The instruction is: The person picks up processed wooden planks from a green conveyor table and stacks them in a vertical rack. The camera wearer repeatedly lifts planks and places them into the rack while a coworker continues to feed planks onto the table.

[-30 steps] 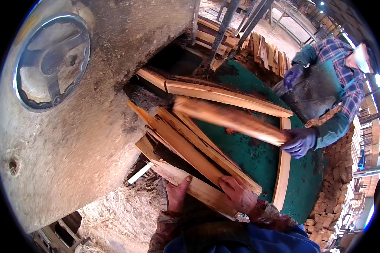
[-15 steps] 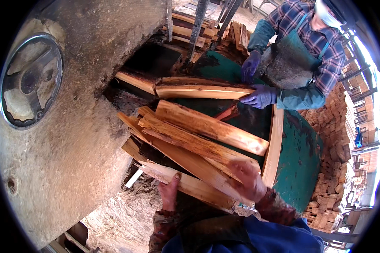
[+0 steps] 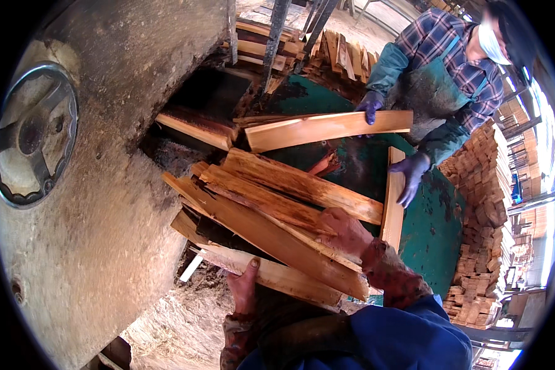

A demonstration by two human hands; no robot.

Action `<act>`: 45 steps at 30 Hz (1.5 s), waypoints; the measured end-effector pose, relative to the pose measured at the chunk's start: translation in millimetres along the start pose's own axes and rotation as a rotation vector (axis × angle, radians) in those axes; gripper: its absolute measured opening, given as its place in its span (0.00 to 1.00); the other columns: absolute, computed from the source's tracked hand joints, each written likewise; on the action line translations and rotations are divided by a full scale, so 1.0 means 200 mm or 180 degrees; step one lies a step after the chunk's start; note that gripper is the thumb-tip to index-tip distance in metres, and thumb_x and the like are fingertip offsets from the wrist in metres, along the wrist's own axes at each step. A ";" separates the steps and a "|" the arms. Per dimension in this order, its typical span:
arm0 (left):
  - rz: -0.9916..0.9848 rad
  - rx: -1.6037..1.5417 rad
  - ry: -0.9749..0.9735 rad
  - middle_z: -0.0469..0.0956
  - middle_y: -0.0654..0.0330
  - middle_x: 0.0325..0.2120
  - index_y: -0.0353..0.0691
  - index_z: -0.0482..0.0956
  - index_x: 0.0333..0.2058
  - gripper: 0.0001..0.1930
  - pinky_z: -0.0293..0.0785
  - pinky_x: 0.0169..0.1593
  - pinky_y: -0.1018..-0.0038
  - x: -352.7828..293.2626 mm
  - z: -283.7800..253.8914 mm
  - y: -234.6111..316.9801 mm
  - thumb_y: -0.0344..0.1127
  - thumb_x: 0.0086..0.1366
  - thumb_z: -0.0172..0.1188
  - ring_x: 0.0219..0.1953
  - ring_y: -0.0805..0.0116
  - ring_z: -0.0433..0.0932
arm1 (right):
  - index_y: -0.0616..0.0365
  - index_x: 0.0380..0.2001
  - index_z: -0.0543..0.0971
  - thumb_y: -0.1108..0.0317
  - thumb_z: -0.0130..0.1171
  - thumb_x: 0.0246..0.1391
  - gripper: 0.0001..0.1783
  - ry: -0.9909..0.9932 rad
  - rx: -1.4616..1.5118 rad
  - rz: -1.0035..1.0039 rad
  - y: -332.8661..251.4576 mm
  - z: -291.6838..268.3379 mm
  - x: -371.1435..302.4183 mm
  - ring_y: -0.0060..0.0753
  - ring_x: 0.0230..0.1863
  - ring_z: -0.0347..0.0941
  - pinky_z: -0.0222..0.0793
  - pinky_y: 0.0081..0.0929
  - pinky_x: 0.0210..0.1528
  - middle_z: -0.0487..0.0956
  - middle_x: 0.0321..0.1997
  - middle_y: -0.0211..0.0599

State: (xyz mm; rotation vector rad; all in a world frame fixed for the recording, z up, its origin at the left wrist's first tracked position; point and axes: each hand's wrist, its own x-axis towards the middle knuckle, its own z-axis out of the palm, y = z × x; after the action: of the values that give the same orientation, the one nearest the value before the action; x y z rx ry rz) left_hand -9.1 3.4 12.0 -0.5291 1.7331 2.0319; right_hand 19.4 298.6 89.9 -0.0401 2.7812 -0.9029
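Several rough wooden boards lie fanned in front of me. My left hand (image 3: 245,291) grips the nearest board (image 3: 290,279), its thumb on top and its other fingers hidden below. Farther right, my right hand (image 3: 345,234) is closed over the right end of a rough, bark-edged board (image 3: 262,200); its fingertips are partly hidden. Between my hands lies a wide, smooth board (image 3: 302,253). Beyond the bark-edged one rests another brown board (image 3: 314,185).
Across from me, a co-worker's purple-gloved hand (image 3: 370,106) holds a pale board (image 3: 327,129); the other glove (image 3: 411,176) is beside a crosswise board (image 3: 393,209). A green metal surface (image 3: 435,228) lies beneath. A machine panel with a handwheel (image 3: 34,135) stands left; stacked wood (image 3: 484,228) stands right.
My right hand has moved left and away from me, onto the bark-edged board. The co-worker's board has turned its broad face up, and one glove has come off it toward the crosswise board.
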 end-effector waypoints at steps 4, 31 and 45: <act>0.0041 -0.0086 0.0017 0.77 0.54 0.42 0.23 0.75 0.46 0.30 0.71 0.48 0.71 0.01 -0.01 -0.02 0.43 0.54 0.72 0.42 0.67 0.74 | 0.64 0.53 0.70 0.62 0.62 0.53 0.28 0.0492 -0.0158 -0.0365 -0.20 -0.06 0.04 0.56 0.56 0.67 0.67 0.43 0.56 0.68 0.54 0.53; -0.0066 -0.0267 0.0117 0.77 0.53 0.44 0.22 0.73 0.47 0.30 0.71 0.50 0.72 0.01 -0.02 -0.04 0.38 0.53 0.74 0.43 0.68 0.74 | 0.60 0.32 0.75 0.70 0.69 0.38 0.16 0.1149 -0.0664 0.0267 -0.23 -0.26 -0.13 0.47 0.31 0.70 0.68 0.41 0.31 0.68 0.29 0.41; -0.0014 0.0094 0.0194 0.78 0.56 0.43 0.25 0.75 0.47 0.30 0.71 0.50 0.71 0.01 -0.01 0.04 0.40 0.51 0.76 0.42 0.68 0.74 | 0.59 0.37 0.79 0.65 0.61 0.52 0.11 0.1150 0.0130 -0.0268 0.12 -0.30 0.54 0.52 0.39 0.75 0.73 0.39 0.39 0.76 0.35 0.46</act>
State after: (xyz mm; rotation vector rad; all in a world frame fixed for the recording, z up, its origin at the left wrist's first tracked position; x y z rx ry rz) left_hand -14.0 1.1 17.4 -0.5907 1.7928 2.0034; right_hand -97.4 341.7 101.8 0.0145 3.1104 -1.0826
